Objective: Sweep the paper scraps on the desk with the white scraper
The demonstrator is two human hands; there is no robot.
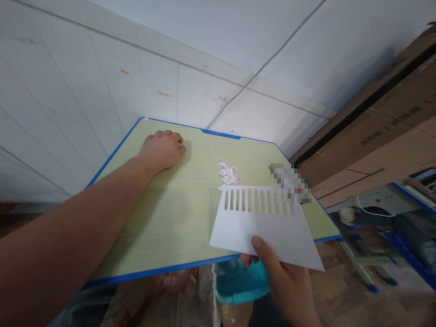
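My right hand [284, 279] pinches the near edge of a white sheet [259, 229], thumb on top and fingers beneath. A row of long slots is cut along the sheet's far side, and the tabletop shows through them. The sheet is held over the front right of the light-green table [184, 213]. Just beyond its slotted edge lies a small heap of torn paper scraps [227, 174], partly hidden by the sheet. My left hand [163, 149] rests on the table's far left with its fingers curled in; nothing shows in it.
A blurred-out item [289, 181] lies at the table's right side. A teal bin [241, 281] stands below the front edge. White panelled wall [163, 91] borders the back, and cardboard boxes [368, 136] are stacked at the right. Another desk [412, 195] stands farther right.
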